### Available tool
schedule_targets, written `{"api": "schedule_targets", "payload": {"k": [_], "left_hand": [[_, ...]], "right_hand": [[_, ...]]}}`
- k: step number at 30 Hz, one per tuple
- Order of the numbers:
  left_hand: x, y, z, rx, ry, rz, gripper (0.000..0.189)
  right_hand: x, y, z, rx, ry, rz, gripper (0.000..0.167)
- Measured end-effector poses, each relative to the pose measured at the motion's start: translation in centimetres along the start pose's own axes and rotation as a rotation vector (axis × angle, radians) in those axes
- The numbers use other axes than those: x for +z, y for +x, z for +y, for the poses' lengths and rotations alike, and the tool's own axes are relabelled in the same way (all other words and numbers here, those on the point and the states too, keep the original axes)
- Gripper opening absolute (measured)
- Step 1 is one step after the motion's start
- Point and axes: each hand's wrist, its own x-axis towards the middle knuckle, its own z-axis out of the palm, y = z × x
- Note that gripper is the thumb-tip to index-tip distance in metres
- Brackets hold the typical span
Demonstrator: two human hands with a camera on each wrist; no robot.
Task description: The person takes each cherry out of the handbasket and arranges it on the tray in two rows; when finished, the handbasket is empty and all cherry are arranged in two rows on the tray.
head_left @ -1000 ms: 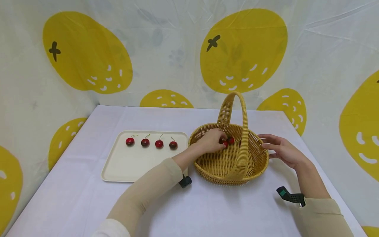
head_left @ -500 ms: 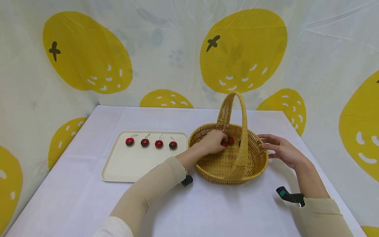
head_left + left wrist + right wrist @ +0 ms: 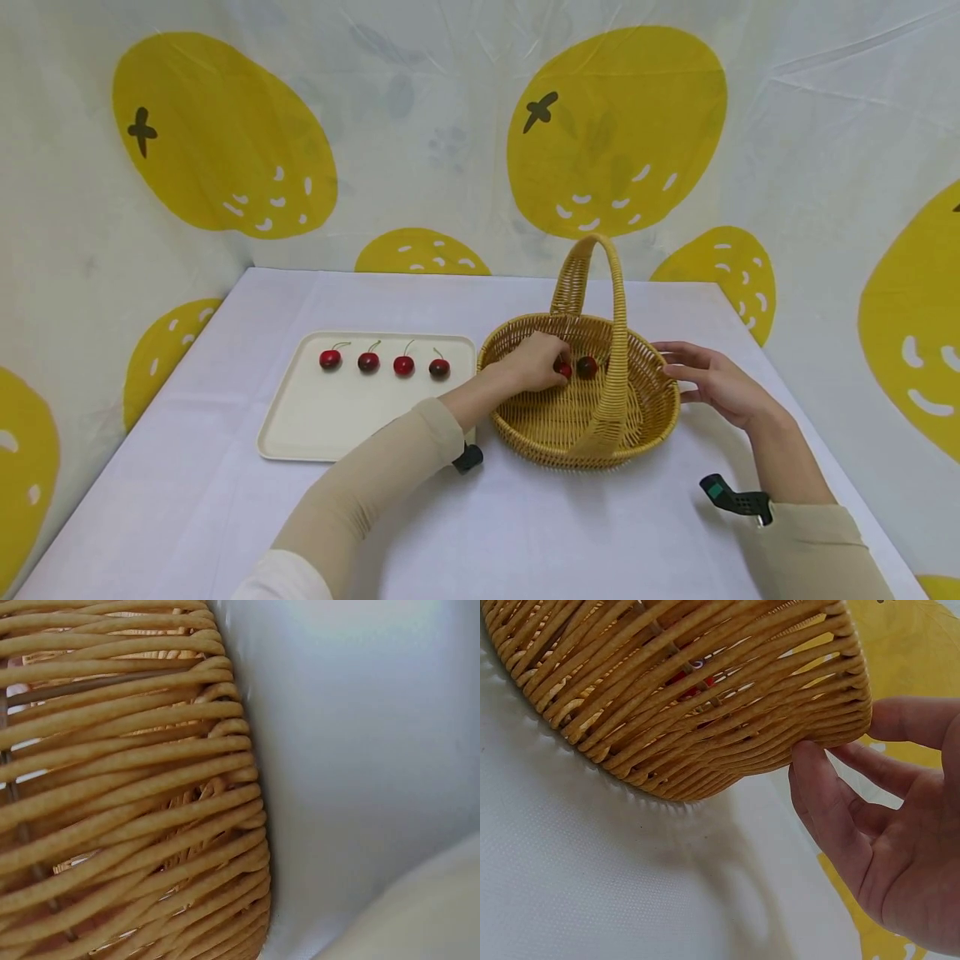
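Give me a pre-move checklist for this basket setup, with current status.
1. Basket upright on the table: ok.
2. Left hand on a cherry inside it: ok, pinched at the fingertips. Grip firmness: cannot tell.
3. Right hand in contact with the basket: ok, fingers touch its right side.
4. Left hand apart from the handle: ok, it's on the tray side.
5. Room on the tray: ok, four cherries line its far side.
6. Basket count: cannot tell, one other cherry shows.
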Motion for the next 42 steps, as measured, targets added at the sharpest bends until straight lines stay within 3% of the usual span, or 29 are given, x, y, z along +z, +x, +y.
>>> {"api": "schedule_targets", "payload": {"k": [8,16,28,42], "left_hand": [[-0.6,-0.6,0.0,0.004,-0.007,-0.013,0.028],[-1.4,-1.7,-0.6,0.044,-0.032,0.031,0.024],[-2.8,-3.8,-0.8,0.034,-0.194,0.128,0.026],[-3.2,-7.0,-1.3,0.033,-0.337,0.240,0.033]], "right_hand": [[0.0,0.0,0.0,-0.007,0.006,-0.003,0.055],[0.0,0.0,0.0,-0.020,0.003,-0.007,0.051],[-0.2,-0.2,0.2,-0.031,0.021,-0.009,0.052],[0.1,0.0,0.1,-0.021,0.013,-0.009,0.052]]}}
